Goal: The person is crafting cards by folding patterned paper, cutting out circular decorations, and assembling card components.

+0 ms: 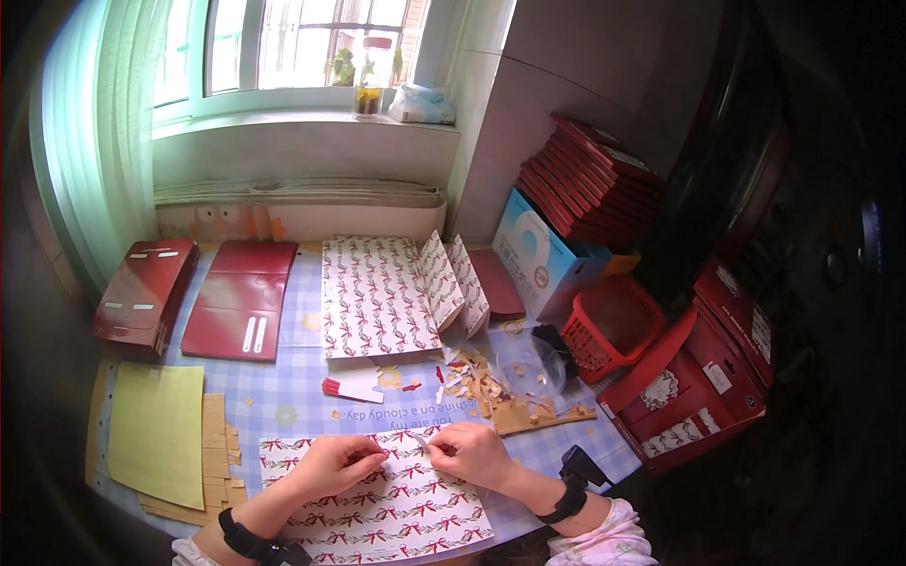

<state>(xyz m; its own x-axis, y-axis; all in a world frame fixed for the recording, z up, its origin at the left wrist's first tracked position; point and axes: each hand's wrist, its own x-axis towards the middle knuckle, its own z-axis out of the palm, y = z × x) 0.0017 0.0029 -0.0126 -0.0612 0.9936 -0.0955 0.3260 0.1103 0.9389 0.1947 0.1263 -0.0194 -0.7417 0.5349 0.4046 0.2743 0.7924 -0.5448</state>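
Note:
A white sheet (396,519) printed with rows of green garlands and red bows lies flat at the near edge of the table. Over its left upper part is my left hand (335,467), thumb and fingertips pinched together; whatever they hold, if anything, is hidden. My right hand (469,455) is closed above the upper right of the sheet, with a small whitish strip (421,440) showing at its fingertips. Farther off stands a piece of matching printed card (377,297), its right side folded into upright zigzag panels (444,283). A red-and-white tag (351,389) lies between the two.
Paper scraps (472,382) lie by a clear plastic bowl (530,370). Dark red folders (239,300) rest at the far left, near a yellow sheet (156,434) on tan strips (219,443). At right are a red basket (613,325), a blue box (538,255) and an open red box (684,387).

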